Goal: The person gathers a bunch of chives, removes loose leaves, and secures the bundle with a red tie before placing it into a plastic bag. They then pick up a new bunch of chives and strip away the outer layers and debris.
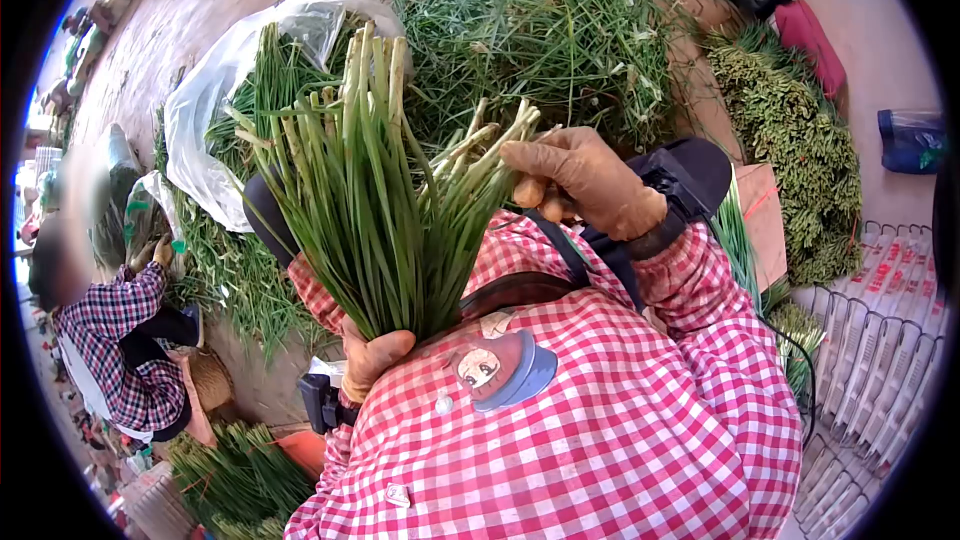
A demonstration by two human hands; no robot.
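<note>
A thick bunch of long green stalks (375,210) with pale cut ends, resembling garlic scapes, fans out in front of my chest. My left hand (375,360), in a tan glove, is wrapped round its lower end. My right hand (590,185), gloved too, is at the upper right of the bunch. Its fingers are curled, with thumb and forefinger against the pale tips of a few stalks (505,145) that lean right. Part of its grip is hidden. A black device (325,402) is strapped at my left wrist.
A loose heap of green stalks (540,40) lies ahead, beside a clear plastic bag (205,130) of more stalks. Bundled greens (790,140) are stacked at right, above white crates (870,360). At left another person (125,350) in a checked shirt sits by more greens.
</note>
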